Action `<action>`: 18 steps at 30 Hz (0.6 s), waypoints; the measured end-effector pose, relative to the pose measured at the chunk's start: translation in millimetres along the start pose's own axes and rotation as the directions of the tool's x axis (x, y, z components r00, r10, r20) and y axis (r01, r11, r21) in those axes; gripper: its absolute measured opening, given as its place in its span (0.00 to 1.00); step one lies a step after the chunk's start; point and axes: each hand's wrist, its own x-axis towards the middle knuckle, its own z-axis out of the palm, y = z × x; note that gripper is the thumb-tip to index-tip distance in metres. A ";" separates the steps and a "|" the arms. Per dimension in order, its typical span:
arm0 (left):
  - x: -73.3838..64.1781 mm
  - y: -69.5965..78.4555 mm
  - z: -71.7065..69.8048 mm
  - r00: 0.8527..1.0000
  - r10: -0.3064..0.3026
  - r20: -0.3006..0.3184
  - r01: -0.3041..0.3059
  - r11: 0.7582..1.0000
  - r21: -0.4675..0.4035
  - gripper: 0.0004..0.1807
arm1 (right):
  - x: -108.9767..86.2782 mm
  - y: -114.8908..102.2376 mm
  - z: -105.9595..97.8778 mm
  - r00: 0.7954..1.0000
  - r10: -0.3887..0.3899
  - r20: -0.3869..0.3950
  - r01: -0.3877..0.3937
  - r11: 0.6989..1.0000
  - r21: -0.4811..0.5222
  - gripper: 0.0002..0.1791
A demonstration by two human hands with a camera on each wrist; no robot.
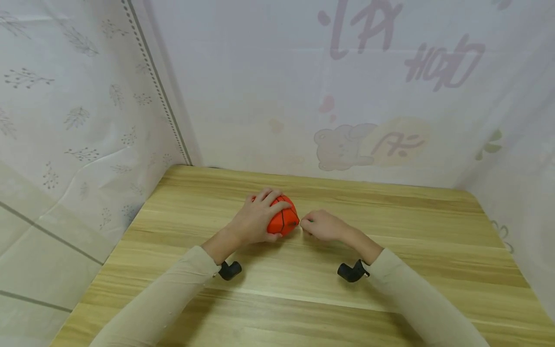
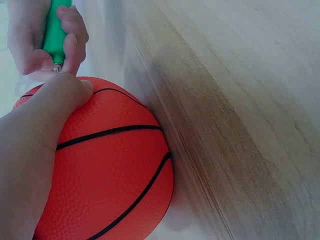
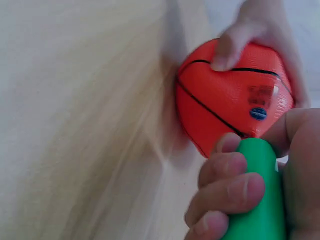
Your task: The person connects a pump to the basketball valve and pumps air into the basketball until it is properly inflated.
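An orange-red toy basketball (image 1: 283, 222) with black lines rests on the table, its side drawn to a blunt point and not fully round. My left hand (image 1: 256, 219) grips it from the left, fingers over the top and thumb on the near side. Just right of the ball, my right hand (image 1: 323, 225) curls round a green hand pump (image 3: 257, 170). In the left wrist view, a small metal piece shows at the end of the pump (image 2: 55, 37), close to the ball. The right fingers hide most of the pump in the head view.
The wood-grain table (image 1: 277, 313) runs back to a printed cloth wall (image 1: 260, 96). More patterned cloth (image 1: 78, 96) hangs at the left and right sides. Black wrist mounts (image 1: 230, 270) stick out below both sleeves.
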 end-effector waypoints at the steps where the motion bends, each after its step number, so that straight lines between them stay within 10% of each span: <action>1: 0.1 0.0 0.5 1.000 0.001 0.000 -0.001 1.000 -0.001 0.41 | 0.1 0.7 -1.8 0.999 0.011 0.040 -0.013 0.998 0.055 0.23; 5: 1.0 0.2 1.7 1.000 0.006 -0.002 -0.006 1.000 -0.011 0.41 | -0.6 3.5 -5.7 0.994 0.017 0.105 -0.033 0.989 0.147 0.23; 10: 2.0 -0.1 2.2 1.000 -0.003 0.010 0.003 1.000 -0.017 0.41 | -2.4 4.5 -1.0 0.996 -0.082 -0.042 0.075 0.987 -0.145 0.17; 18: 5.6 2.1 4.5 1.000 0.000 0.005 0.000 0.999 -0.034 0.40 | -9.8 16.1 10.9 0.911 -0.332 -0.245 0.125 0.788 -0.602 0.10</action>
